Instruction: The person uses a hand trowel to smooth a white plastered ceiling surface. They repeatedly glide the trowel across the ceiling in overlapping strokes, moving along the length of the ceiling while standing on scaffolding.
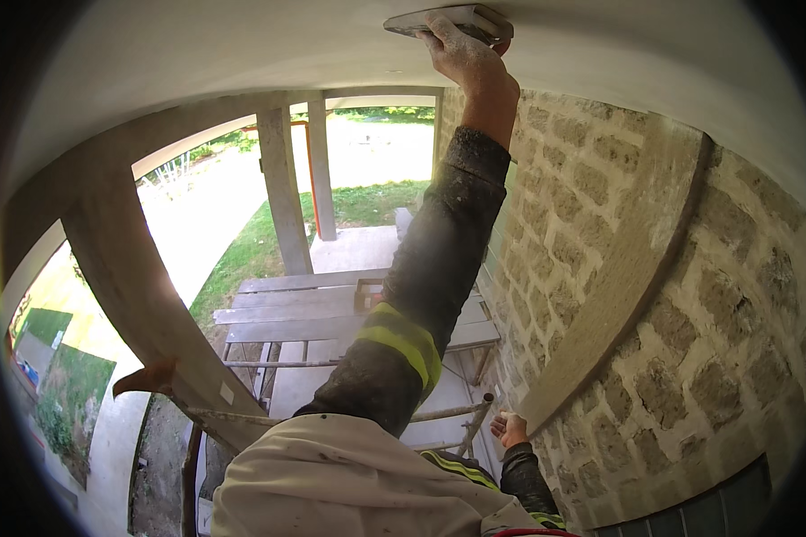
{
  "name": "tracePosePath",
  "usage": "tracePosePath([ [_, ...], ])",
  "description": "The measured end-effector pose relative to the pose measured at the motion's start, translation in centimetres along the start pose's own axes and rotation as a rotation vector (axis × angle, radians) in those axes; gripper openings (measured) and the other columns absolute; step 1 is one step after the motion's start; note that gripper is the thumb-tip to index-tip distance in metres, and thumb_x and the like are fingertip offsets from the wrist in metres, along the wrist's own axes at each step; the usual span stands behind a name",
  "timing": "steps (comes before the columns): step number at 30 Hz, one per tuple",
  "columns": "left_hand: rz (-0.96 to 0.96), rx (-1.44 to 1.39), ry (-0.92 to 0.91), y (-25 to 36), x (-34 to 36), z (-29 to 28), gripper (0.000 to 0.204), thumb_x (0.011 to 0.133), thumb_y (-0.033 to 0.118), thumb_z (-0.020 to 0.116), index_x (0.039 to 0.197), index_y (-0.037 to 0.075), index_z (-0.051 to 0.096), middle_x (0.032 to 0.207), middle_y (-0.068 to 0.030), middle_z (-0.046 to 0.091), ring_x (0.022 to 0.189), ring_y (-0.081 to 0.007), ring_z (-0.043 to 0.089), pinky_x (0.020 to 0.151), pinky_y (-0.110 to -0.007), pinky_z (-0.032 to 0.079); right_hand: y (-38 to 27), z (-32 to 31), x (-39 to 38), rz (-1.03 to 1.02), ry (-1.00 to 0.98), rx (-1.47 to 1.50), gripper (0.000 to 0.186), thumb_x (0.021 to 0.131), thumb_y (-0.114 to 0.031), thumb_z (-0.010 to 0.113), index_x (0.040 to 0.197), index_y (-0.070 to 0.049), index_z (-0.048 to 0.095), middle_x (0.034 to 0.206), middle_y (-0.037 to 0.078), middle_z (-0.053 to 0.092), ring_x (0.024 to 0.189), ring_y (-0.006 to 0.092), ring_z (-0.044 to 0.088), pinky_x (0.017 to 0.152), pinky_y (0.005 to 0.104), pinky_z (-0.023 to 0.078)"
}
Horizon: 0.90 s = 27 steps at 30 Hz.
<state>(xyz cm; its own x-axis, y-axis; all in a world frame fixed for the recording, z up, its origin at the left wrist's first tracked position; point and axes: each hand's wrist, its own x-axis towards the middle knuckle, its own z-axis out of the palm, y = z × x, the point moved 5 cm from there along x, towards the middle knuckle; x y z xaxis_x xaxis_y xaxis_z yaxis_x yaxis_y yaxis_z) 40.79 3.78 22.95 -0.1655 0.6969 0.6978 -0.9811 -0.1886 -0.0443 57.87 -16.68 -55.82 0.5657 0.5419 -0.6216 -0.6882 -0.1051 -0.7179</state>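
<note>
My left hand [464, 55], dusted with pale powder, reaches overhead and is closed round a plastering trowel [466, 18]. The trowel's grey blade lies against or very close to the smooth pale ceiling [269, 45]; its handle is mostly hidden by the hand. A dark sleeve with a yellow reflective band covers that arm. Low on the right, my right hand [510, 430] hangs by the stone wall [654, 349], fingers loosely curled with nothing seen in them. Close to it is the end of a wooden pole [487, 399].
Below are grey scaffold planks [300, 300] with a small box-like item [367, 294] on them. Rough poles [242, 416] form a railing. Concrete columns [285, 192] stand left and ahead, with grass outside. A curved concrete band [636, 242] crosses the stone wall.
</note>
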Motion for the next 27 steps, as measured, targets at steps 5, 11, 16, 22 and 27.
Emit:
tracePosePath([
  [5,0.201,0.034,-0.006,1.0,0.6,-0.1,0.075,0.108,0.049,0.039,0.164,0.019,0.0,0.137,-0.0185,0.048,0.108,-0.0272,0.062,0.077,-0.039,0.065,0.2,0.0,0.0,0.004,0.008,0.008,0.03,0.096,-0.014,0.056,0.124,-0.008,0.062,0.096,0.013,0.065,0.077,0.0283,0.065,0.07,0.0429,0.054],
  [11,0.163,0.089,-0.038,1.7,1.4,-0.4,0.063,0.109,0.05,0.035,0.154,0.007,0.024,0.124,-0.0174,0.052,0.098,-0.0265,0.062,0.079,-0.037,0.061,0.6,-0.1,0.2,-0.01,0.005,0.004,0.03,0.095,-0.013,0.055,0.124,-0.008,0.062,0.094,0.013,0.065,0.075,0.0276,0.065,0.07,0.0432,0.055],
  [16,0.152,0.159,0.152,2.1,1.5,-1.2,0.075,0.107,0.055,0.035,0.163,0.014,0.008,0.13,-0.0153,0.052,0.096,-0.0244,0.063,0.08,-0.038,0.062,0.9,0.2,0.2,0.015,0.014,-0.025,0.029,0.095,-0.013,0.055,0.122,-0.008,0.063,0.091,0.012,0.066,0.073,0.0261,0.065,0.069,0.0425,0.055],
  [22,0.162,0.096,0.025,2.0,4.0,-2.6,0.078,0.107,0.054,0.038,0.163,0.01,0.005,0.144,-0.0191,0.041,0.118,-0.0289,0.057,0.088,-0.043,0.061,0.5,1.0,-0.2,-0.004,0.036,-0.011,0.025,0.095,-0.014,0.057,0.119,-0.009,0.063,0.088,0.011,0.066,0.071,0.0252,0.065,0.068,0.0424,0.055],
  [27,0.309,0.036,0.109,1.0,5.3,-3.9,0.072,0.108,0.047,0.038,0.164,0.024,-0.001,0.143,-0.0162,0.041,0.111,-0.0263,0.057,0.086,-0.044,0.06,0.7,0.9,-0.3,0.002,0.021,0.005,0.025,0.095,-0.014,0.057,0.119,-0.009,0.063,0.088,0.011,0.066,0.071,0.0253,0.065,0.067,0.0424,0.055],
])
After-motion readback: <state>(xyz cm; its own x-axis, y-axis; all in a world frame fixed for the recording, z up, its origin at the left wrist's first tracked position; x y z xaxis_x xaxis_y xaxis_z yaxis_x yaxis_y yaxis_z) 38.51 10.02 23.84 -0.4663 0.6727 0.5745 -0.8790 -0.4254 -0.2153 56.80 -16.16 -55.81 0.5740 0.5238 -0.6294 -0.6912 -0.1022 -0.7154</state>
